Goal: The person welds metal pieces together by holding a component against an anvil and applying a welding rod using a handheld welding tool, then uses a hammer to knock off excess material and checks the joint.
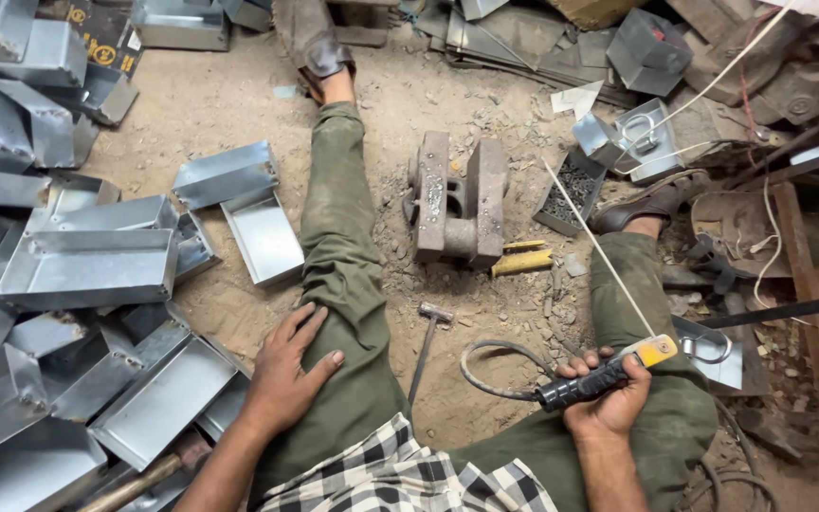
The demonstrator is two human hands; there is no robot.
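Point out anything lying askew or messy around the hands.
The shallow grey sheet-metal trays beside the left hand lie in a jumbled heap, tilted and overlapping. A metal hammer lies loose on the sandy floor. The right hand grips a black-handled electrode holder.

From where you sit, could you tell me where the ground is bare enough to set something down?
Bare dirt lies between the legs, bordered by the hammer, the steel block and the cable of the electrode holder in the right hand. Another patch lies beyond the open tray, towards the left foot. The trays by the left hand are crowded.
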